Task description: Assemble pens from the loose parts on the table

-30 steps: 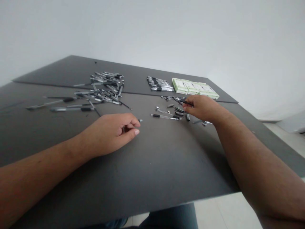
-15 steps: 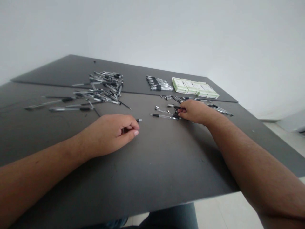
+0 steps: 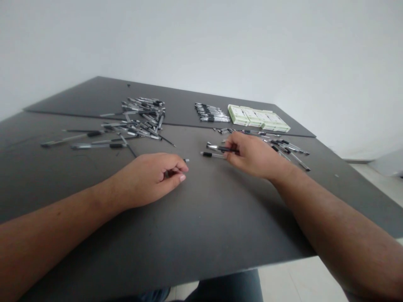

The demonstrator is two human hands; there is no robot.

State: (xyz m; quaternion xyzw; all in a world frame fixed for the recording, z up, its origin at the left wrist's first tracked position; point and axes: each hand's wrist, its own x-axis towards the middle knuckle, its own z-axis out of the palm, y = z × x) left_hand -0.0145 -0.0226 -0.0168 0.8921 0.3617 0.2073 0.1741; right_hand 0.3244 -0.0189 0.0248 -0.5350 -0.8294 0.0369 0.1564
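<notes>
My right hand [image 3: 244, 153] is closed around a pen [image 3: 221, 148] with a black grip, its pale end pointing left, just above the table [image 3: 195, 218]. Directly beneath it lies another clear pen with a black grip [image 3: 207, 154], partly covered by the fingers. My left hand [image 3: 160, 178] rests on the table with fingers curled and thumb near the index finger. A small pen end [image 3: 187, 160] shows behind its fingertips; whether the fingers hold it is hidden.
A loose heap of pens and refills [image 3: 145, 119] spreads at the left. Farther back is a neat row of pens [image 3: 210, 113] beside several green-white boxes [image 3: 260, 118]. More pens [image 3: 292, 153] lie right of my right hand. A wall stands behind.
My right hand has moved slightly left and nearer, now gripping a pen by its black part. Pens at its right show more fully. The left hand keeps its curled pose; the view has shifted slightly.
</notes>
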